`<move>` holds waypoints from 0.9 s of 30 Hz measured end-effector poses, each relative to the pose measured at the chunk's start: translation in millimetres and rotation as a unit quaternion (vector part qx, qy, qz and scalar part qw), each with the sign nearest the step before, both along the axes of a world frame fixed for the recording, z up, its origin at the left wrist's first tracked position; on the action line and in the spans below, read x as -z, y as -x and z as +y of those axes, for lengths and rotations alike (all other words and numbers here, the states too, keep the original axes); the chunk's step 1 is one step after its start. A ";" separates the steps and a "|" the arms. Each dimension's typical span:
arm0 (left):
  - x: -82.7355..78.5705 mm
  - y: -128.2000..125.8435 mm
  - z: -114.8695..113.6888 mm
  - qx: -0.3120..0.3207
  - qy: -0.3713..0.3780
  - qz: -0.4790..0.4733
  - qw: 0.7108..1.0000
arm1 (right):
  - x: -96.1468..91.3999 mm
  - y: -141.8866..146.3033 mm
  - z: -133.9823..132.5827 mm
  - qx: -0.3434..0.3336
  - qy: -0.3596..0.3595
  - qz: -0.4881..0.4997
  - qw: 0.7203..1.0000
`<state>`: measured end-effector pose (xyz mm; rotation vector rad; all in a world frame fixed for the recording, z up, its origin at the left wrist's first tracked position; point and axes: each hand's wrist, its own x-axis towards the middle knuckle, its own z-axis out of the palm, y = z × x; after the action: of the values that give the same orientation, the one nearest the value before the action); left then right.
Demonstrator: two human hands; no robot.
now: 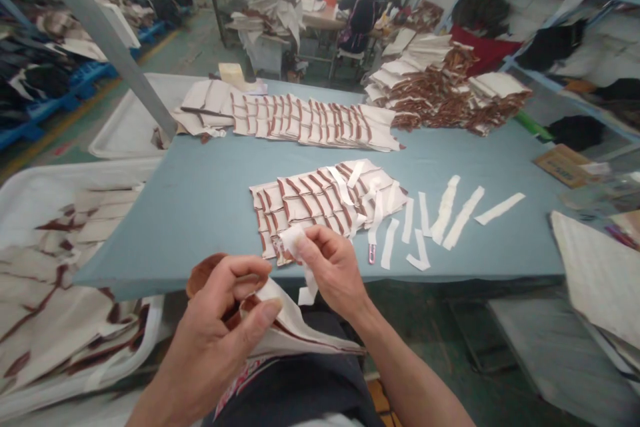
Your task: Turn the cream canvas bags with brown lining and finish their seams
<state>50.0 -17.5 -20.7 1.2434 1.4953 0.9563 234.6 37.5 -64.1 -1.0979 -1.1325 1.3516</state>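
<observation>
My left hand [225, 313] grips a cream fabric piece [300, 337] with brown edging, thumb on top and fingers curled under it. The piece hangs over my lap in front of the table edge. Pinched between the thumb and fingers of my right hand [333, 267] is a white fabric strip [309, 283] that dangles down close to the cream piece. Just beyond lies an overlapping row of cream and brown pieces [310, 197]. Several loose white strips [407, 220] are scattered to its right, and a small pink thread snipper [371, 253] rests near the edge.
On the blue table [200, 193], a long row of pieces [305, 120] stretches across the back, with a tall pile [435, 83] at right. White bins [150, 347] of fabric stand at left. A metal post [110, 40] rises by the table's left side. A person [357, 20] sits beyond.
</observation>
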 end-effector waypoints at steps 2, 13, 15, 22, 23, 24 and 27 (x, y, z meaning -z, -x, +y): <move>-4.3 0.7 -6.4 -0.005 0.043 -0.048 0.998 | 7.6 -2.4 3.7 -0.017 0.039 0.032 0.999; 16.2 9.3 -4.2 0.043 0.157 -0.063 0.985 | 26.4 11.7 -27.5 0.048 0.077 0.013 0.996; 26.1 14.7 -4.9 0.046 0.146 -0.035 0.988 | 29.6 13.0 -31.0 0.046 0.085 0.012 0.995; 64.5 30.8 -8.5 0.072 0.068 0.073 0.992 | 49.6 19.1 -45.5 0.042 0.117 0.005 0.992; 67.3 32.3 -9.9 0.078 0.067 0.071 0.992 | 52.6 20.0 -47.1 0.037 0.121 0.003 0.992; 68.4 33.8 -11.0 0.086 0.064 0.069 0.992 | 54.7 20.3 -47.9 0.031 0.122 0.000 0.992; 60.9 38.2 -9.5 0.106 0.047 0.058 0.992 | 52.6 15.6 -45.0 0.015 0.115 -0.008 0.993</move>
<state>11.8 -26.9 -81.6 1.3767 1.4451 0.6761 219.0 -7.5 -116.8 -1.2876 -0.9856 1.4779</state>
